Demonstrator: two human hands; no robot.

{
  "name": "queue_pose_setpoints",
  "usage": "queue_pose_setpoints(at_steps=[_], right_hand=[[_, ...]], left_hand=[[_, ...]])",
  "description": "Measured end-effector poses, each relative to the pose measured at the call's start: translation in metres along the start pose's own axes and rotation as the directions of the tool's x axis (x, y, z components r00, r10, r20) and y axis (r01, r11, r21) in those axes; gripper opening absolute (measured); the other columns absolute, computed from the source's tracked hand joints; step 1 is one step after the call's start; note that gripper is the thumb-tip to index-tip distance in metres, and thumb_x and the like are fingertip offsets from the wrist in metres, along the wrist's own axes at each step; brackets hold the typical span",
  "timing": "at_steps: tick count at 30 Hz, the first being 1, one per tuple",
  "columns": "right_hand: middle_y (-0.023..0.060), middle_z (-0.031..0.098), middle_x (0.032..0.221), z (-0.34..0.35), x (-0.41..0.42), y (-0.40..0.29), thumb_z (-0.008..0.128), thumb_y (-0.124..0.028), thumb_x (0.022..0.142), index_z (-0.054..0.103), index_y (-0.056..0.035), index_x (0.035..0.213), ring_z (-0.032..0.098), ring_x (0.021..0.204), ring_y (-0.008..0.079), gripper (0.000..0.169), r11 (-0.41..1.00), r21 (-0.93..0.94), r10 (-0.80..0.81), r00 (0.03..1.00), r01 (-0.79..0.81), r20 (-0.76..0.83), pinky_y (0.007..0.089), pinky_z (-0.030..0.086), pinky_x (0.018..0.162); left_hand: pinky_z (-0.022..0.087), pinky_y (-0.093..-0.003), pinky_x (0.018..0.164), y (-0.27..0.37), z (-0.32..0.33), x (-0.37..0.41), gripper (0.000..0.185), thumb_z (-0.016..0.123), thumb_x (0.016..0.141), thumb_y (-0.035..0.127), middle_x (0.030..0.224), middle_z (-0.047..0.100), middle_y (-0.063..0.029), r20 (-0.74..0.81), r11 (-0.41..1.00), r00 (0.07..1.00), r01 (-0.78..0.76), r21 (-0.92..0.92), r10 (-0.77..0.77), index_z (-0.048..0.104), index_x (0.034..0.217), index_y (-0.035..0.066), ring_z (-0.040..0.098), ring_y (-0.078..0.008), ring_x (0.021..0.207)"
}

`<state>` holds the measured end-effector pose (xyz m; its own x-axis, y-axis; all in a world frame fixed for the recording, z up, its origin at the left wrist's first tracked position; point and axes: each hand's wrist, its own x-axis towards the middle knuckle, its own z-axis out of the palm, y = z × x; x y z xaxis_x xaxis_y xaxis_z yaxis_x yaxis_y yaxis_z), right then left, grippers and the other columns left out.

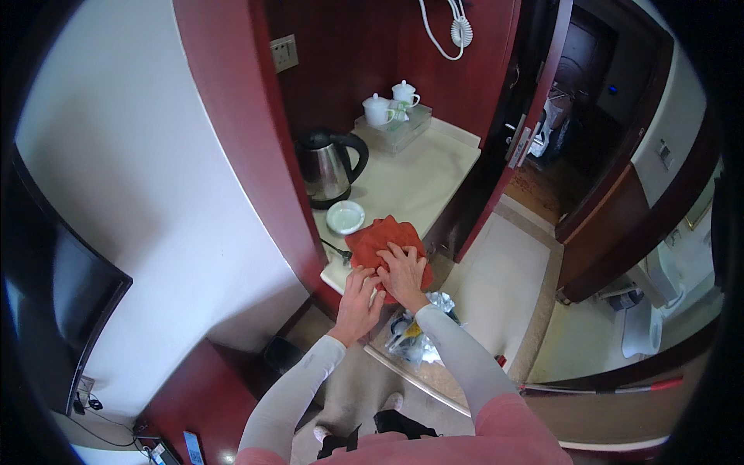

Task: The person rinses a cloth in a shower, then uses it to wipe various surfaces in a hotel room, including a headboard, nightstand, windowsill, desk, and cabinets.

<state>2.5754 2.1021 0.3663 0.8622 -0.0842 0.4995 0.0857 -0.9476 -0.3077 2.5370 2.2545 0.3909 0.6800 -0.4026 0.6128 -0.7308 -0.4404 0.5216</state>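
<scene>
A red cloth [383, 239] lies bunched on the front end of the pale countertop [418, 168], partly over its edge. My left hand [359, 302] touches the cloth's lower left part with bent fingers. On the middle of the cloth rests my right hand [403, 270], its fingers spread and curled; whether either hand pinches the fabric cannot be told. Just behind the cloth sits a small white dish [345, 217], beside an electric kettle [328, 165] of steel and black plastic. A black power plug [346, 254] lies left of the cloth.
Two lidded white cups [378, 110] stand on a clear box [401, 131] at the back. Below my forearms, plastic bags and silvery wrapping [427, 343] lie on the floor. An open door [514, 151] stands right of the counter. A wall-mounted television [52, 290] is at left.
</scene>
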Motion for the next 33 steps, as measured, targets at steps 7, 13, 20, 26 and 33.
queue_pose_setpoints(at_steps=[7,13,20,26,33], right_hand=[[0.0022,0.058,0.114,0.006,0.092,0.122,0.066,-0.026,0.074,0.066,-0.0184,0.104,0.046,0.107,0.0296,0.031,0.978,-0.078,0.190,0.980,-0.194,-0.054,0.0513,0.036,0.079],[0.0046,0.059,0.109,0.022,0.172,0.198,0.065,-0.026,0.075,0.065,-0.0154,0.100,0.046,0.106,0.0318,0.027,0.951,-0.217,0.204,0.975,-0.218,-0.086,0.0528,0.035,0.077],[0.0058,0.055,0.126,0.057,0.264,0.268,0.059,-0.031,0.080,0.059,-0.0182,0.119,0.040,0.124,0.0374,0.041,0.902,-0.318,0.323,0.945,-0.290,0.055,0.0640,0.032,0.089],[0.0037,0.047,0.138,0.075,0.360,0.345,0.056,-0.041,0.086,0.050,-0.0245,0.132,0.035,0.129,0.0349,0.049,0.815,-0.485,0.422,0.899,-0.317,0.121,0.0672,0.029,0.094],[0.0034,0.053,0.131,0.082,0.340,0.313,0.060,-0.030,0.081,0.056,-0.0202,0.124,0.044,0.117,0.0351,0.044,0.899,-0.429,0.172,0.972,-0.088,0.160,0.0581,0.037,0.084]], left_hand=[[0.039,-0.0470,0.100,-0.033,0.049,0.024,0.032,0.069,0.077,0.013,0.123,0.048,-0.0194,0.207,0.987,0.977,-0.078,0.137,0.048,0.052,0.102,0.001,0.041,-0.0438,0.121],[0.043,-0.0453,0.096,-0.034,0.052,0.030,0.038,0.073,0.071,0.014,0.117,0.055,-0.0162,0.224,0.979,0.972,-0.111,0.170,0.071,0.055,0.103,0.003,0.048,-0.0417,0.115],[0.045,-0.0510,0.092,-0.043,0.052,0.031,0.033,0.073,0.072,0.019,0.112,0.059,-0.0133,0.221,0.975,0.972,-0.116,0.187,0.073,0.061,0.098,0.003,0.052,-0.0375,0.113],[0.044,-0.0468,0.098,-0.044,0.053,0.036,0.033,0.075,0.070,0.025,0.116,0.060,-0.0107,0.282,0.980,0.959,-0.047,0.193,-0.009,0.066,0.096,0.008,0.052,-0.0330,0.115],[0.047,-0.0472,0.093,-0.049,0.048,0.041,0.036,0.079,0.068,0.027,0.115,0.061,-0.0134,0.281,0.988,0.960,-0.043,0.151,-0.001,0.065,0.095,0.007,0.054,-0.0355,0.110]])
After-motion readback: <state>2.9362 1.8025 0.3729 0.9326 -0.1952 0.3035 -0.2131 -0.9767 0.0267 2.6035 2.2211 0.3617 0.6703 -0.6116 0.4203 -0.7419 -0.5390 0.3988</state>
